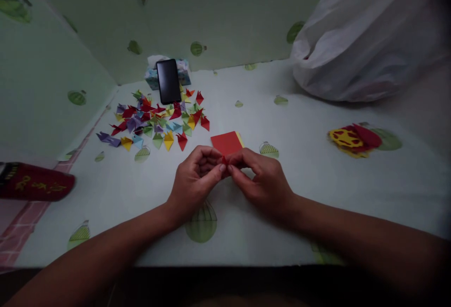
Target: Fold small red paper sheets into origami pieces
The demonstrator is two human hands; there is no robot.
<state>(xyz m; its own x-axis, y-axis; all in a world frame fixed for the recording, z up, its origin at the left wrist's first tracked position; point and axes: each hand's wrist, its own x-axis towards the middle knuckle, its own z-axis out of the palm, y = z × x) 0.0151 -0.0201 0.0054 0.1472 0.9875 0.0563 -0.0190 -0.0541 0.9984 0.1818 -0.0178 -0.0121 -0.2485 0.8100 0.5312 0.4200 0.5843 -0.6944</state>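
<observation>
Between the fingertips of both hands is a small piece of folded red paper [224, 160], mostly hidden by the fingers. My left hand [197, 175] pinches it from the left, thumb against curled fingers. From the other side my right hand [262, 180] pinches it with thumb and forefinger. Just beyond the fingertips lies a stack of square paper [227, 141], red on top with a yellow edge showing at the right. Farther back to the left spreads a pile of folded paper cranes [155, 121] in red, yellow, green, purple and blue.
A black phone [168, 81] leans on a tissue box [152, 77] behind the cranes. A dark red cylindrical container [38, 182] lies at the left edge. At the right are a white plastic bag [352, 43] and a red and yellow item [352, 138]. Walls border the table's back and left.
</observation>
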